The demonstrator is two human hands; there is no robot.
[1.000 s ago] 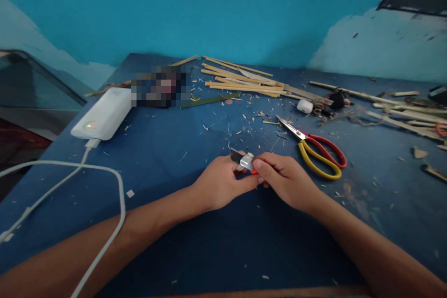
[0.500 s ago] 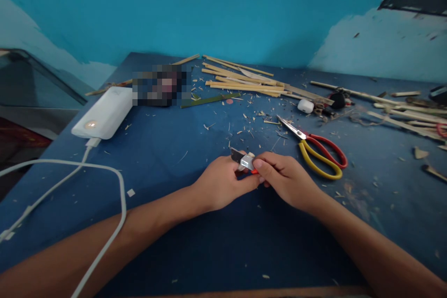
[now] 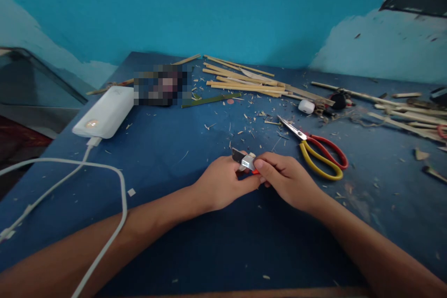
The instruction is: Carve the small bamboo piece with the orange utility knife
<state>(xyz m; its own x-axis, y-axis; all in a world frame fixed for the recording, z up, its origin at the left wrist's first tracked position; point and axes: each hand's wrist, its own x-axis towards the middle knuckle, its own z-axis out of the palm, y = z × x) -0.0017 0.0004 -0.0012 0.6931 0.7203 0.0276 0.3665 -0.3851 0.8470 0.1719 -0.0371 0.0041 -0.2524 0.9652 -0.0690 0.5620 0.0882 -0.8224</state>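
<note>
My right hand is closed on a utility knife, with its thumb over the metal part. A bit of orange-red handle shows below the thumb. The knife's dark blade points left, over the fingers of my left hand. That hand is curled closed, its thumb reaching right under the knife to the right fingertips. A small pale piece shows just under the knife's metal end, within the left grip; most of it is hidden, and its kind is unclear. Scissors with red and yellow handles lie beyond my right hand.
Split bamboo sticks lie at the back of the blue table, more at the right. Shavings are scattered about. A white power bank stands left, its cable crossing over my left forearm. A white earbud case lies beyond the scissors.
</note>
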